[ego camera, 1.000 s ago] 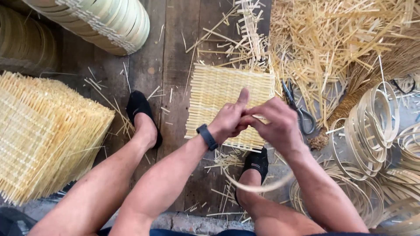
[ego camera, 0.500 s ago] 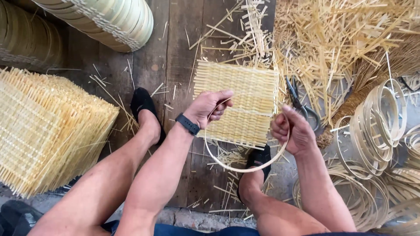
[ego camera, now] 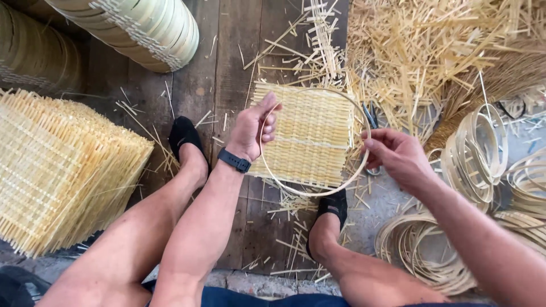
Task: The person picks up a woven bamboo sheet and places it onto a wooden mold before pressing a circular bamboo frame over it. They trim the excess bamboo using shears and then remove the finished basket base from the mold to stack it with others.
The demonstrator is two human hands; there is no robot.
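Observation:
A thin bamboo hoop (ego camera: 314,189) is stretched into a round ring between both hands, above a square woven bamboo mat (ego camera: 310,136) lying on the wooden floor. My left hand (ego camera: 253,126), with a black wristband, pinches the hoop's left side. At the hoop's right side my right hand (ego camera: 398,153) grips the strip. The mat shows through the ring.
A tall stack of woven mats (ego camera: 60,170) stands at the left. Stacked hoop cylinders (ego camera: 142,28) lie at the top left. Loose bamboo splints (ego camera: 432,51) are heaped at the top right, coiled bamboo rings (ego camera: 480,148) at the right. Scissors (ego camera: 371,119) lie beside the mat. My feet wear black shoes (ego camera: 185,133).
My hands, together over the mat a second ago, have moved apart and spread the bamboo strip into a wide round hoop over the mat.

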